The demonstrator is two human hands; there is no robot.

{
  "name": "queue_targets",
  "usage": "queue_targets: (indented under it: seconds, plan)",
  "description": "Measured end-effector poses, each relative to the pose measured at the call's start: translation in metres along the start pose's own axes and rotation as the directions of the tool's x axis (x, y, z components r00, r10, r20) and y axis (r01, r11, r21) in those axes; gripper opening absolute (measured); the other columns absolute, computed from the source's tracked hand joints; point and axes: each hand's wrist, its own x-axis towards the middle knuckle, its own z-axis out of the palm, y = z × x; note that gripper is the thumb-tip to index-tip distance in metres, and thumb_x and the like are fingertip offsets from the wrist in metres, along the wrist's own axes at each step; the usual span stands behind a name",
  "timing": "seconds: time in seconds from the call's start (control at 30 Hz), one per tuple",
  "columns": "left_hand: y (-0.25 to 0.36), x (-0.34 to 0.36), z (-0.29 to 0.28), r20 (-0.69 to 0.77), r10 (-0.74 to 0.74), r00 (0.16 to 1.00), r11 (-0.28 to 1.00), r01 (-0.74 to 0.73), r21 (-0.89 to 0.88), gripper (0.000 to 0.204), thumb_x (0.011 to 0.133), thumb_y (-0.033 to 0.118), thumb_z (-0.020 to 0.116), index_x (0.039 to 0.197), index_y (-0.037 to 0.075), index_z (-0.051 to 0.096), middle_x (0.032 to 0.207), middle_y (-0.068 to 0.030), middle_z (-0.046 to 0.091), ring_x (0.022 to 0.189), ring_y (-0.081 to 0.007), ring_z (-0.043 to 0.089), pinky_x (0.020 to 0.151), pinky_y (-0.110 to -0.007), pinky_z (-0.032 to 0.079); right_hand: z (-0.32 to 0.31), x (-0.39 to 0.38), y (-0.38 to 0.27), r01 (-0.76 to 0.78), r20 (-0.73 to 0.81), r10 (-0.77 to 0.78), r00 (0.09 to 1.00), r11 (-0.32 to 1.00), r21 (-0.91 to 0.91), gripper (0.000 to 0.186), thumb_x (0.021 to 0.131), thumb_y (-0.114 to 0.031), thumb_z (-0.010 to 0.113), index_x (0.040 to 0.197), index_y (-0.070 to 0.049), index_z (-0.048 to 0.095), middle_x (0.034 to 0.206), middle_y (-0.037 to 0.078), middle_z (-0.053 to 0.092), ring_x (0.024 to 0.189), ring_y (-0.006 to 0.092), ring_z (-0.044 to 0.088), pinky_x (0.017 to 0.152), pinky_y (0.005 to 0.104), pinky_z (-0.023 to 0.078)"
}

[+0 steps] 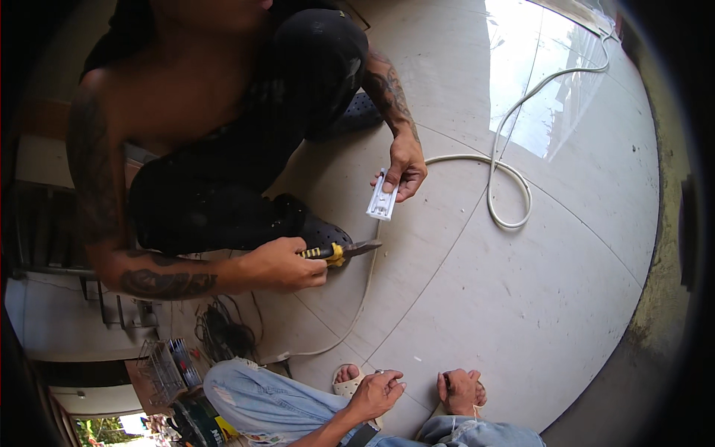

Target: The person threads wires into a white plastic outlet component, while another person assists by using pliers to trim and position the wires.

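Note:
My left hand (376, 395) is over my jeans at the bottom, its fingers loosely bent and slightly apart, with nothing visible in them. To its right, my right hand (463, 391) hangs by my other knee, fingers curled inward; whatever they may hold is hidden. Across from me a crouching person grips yellow-and-black pliers (335, 254) in one hand, jaws near a white cable (366, 292). That person's other hand holds a white rectangular electrical fitting (382, 200), its open inner side showing. Both of my hands are apart from these things.
Pale floor tiles (506, 298) spread between us. A thick white cable (510, 223) loops at the right. Dark coiled wires (223, 328), a wire rack (165, 365) and a dark green bag (199, 425) are at lower left. A worn wall edge (655, 298) borders the right.

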Motion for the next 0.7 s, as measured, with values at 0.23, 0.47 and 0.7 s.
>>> queue_targets:
  seconds: [0.23,0.47,0.7]
  plan:
    - [0.000,0.011,0.005,-0.025,0.011,1.000,0.998,-0.013,-0.059,0.032,0.090,0.020,0.069,0.109,-0.005,0.066,0.078,-0.0062,0.066,0.067,-0.0127,0.061,0.064,-0.026,0.050,-0.005,0.006,-0.002,0.062,-0.043,-0.064,0.997,0.997,-0.044,0.014,0.079,-0.017,0.074,0.076,-0.014,0.060,0.069,0.004,0.056,0.063,0.0255,0.052,0.072,0.0419,0.033]
    - [0.052,0.122,-0.057,-0.073,-0.199,0.977,0.553,0.051,-0.832,0.069,0.102,0.056,0.033,0.118,-0.007,0.055,0.106,-0.0204,0.064,0.093,-0.0260,0.066,0.077,-0.037,0.056,-0.002,0.006,0.003,0.049,-0.052,-0.051,0.997,0.998,-0.028,0.015,0.079,-0.016,0.073,0.075,-0.015,0.059,0.069,0.004,0.056,0.063,0.0253,0.052,0.071,0.0420,0.033]
    - [0.079,0.222,-0.135,0.183,-0.069,0.981,0.123,0.191,-0.974,0.091,0.095,0.073,0.019,0.110,-0.008,0.057,0.108,-0.0250,0.063,0.096,-0.0352,0.065,0.081,-0.045,0.055,-0.005,0.008,-0.005,0.003,-0.025,-0.004,1.000,1.000,-0.031,0.012,0.080,-0.016,0.072,0.077,-0.012,0.062,0.072,0.008,0.059,0.067,0.0296,0.055,0.076,0.0428,0.035]
